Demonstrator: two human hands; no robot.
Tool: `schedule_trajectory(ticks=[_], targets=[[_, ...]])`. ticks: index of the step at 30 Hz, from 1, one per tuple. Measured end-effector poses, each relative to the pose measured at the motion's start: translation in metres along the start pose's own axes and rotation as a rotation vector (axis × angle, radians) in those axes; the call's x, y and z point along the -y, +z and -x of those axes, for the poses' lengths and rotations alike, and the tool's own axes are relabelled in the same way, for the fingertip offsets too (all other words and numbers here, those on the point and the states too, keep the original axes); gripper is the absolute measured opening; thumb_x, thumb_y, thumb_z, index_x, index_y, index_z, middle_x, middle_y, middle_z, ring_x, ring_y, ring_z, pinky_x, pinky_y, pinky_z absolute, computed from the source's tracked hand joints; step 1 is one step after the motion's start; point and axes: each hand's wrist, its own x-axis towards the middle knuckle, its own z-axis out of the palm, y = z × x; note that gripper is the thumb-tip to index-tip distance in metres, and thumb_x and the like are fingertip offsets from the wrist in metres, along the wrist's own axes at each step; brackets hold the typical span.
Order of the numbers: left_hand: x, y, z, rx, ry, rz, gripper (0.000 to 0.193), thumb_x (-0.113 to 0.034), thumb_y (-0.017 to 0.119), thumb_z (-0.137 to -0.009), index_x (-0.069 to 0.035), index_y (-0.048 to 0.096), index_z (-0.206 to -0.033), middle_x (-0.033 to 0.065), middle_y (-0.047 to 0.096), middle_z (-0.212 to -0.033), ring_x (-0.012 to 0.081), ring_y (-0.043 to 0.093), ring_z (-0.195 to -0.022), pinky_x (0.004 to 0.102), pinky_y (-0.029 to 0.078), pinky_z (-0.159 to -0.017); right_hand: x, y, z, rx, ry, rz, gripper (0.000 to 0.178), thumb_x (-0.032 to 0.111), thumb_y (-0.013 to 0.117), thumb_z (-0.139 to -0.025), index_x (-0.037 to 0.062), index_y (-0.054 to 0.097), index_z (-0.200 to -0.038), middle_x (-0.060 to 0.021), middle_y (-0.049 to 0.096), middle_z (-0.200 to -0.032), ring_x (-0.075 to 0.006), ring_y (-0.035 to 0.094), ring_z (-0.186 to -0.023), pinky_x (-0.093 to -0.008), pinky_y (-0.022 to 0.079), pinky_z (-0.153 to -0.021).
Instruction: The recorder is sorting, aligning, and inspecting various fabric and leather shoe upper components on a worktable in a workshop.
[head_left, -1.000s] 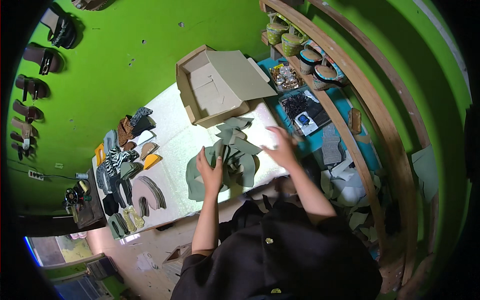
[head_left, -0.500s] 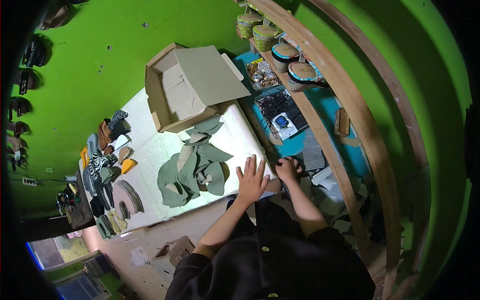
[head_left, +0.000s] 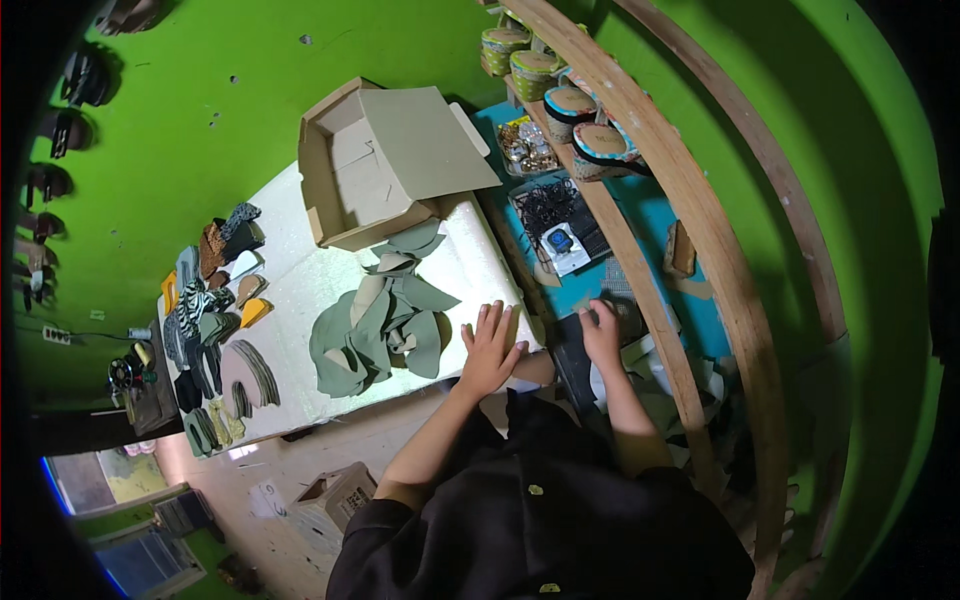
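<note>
My left hand lies flat with spread fingers near the right front edge of the white table. Just left of it is a loose heap of grey-green cut pieces, some showing beige undersides. My right hand is past the table's right side, over the low shelf, its fingers bent at a black sheet. The sheet reaches out on both sides of that hand. Exactly how the fingertips grip it is hard to see.
An open cardboard box stands at the table's far end. Stacked cut pieces line the left side. Sandals sit on a wooden rack at right, above trays of buckles and black cords.
My right hand has moved slightly right and the black sheet now shows under it, covering pale scraps. My left hand stays flat on the table. The view has shifted a little.
</note>
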Motion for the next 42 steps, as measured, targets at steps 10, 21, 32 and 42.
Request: schedule_trajectory(ticks=[10,21,32,42], targets=[[0.035,-0.099,0.05,-0.078,0.078,0.618,0.063,-0.016,0.074,-0.068,-0.002,0.049,-0.125,0.0167,0.058,-0.115,0.0266,0.055,-0.107,0.0394,0.038,-0.095,0.172,0.02,0.041,0.568,-0.49,0.085,0.013,0.017,0.061,-0.074,0.0072,0.062,-0.083,-0.0013,0.057,-0.11,-0.0201,0.043,-0.113,-0.0372,0.023,-0.094],[0.184,-0.193,0.152,-0.129,-0.248,1.276,0.024,-0.014,0.06,-0.089,0.001,0.058,-0.108,0.0007,0.06,-0.086,0.0056,0.056,-0.069,0.0197,0.044,-0.065,0.253,0.184,0.106,0.541,-0.444,0.035,0.016,0.022,0.061,-0.078,0.0086,0.061,-0.088,-0.0006,0.06,-0.099,-0.0188,0.049,-0.103,-0.0364,0.024,-0.09],[0.308,-0.21,0.137,-0.755,-0.355,0.382,0.049,-0.024,0.06,-0.085,0.001,0.045,-0.124,0.0219,0.052,-0.113,0.0317,0.053,-0.1,0.036,0.042,-0.087,0.247,0.237,0.078,0.09,-0.212,0.589,0.046,0.022,0.063,-0.073,0.0172,0.051,-0.117,-0.0055,0.05,-0.119,-0.0245,0.041,-0.118,-0.0544,0.021,-0.096],[0.278,-0.215,0.14,-0.706,-0.269,0.356,0.043,-0.017,0.062,-0.08,-0.003,0.048,-0.118,0.0172,0.046,-0.119,0.0333,0.041,-0.114,0.0411,0.03,-0.099,0.243,0.263,0.043,-0.003,-0.299,0.642,0.045,0.02,0.065,-0.072,0.0171,0.054,-0.115,-0.0054,0.049,-0.118,-0.0248,0.04,-0.118,-0.06,0.022,-0.096]])
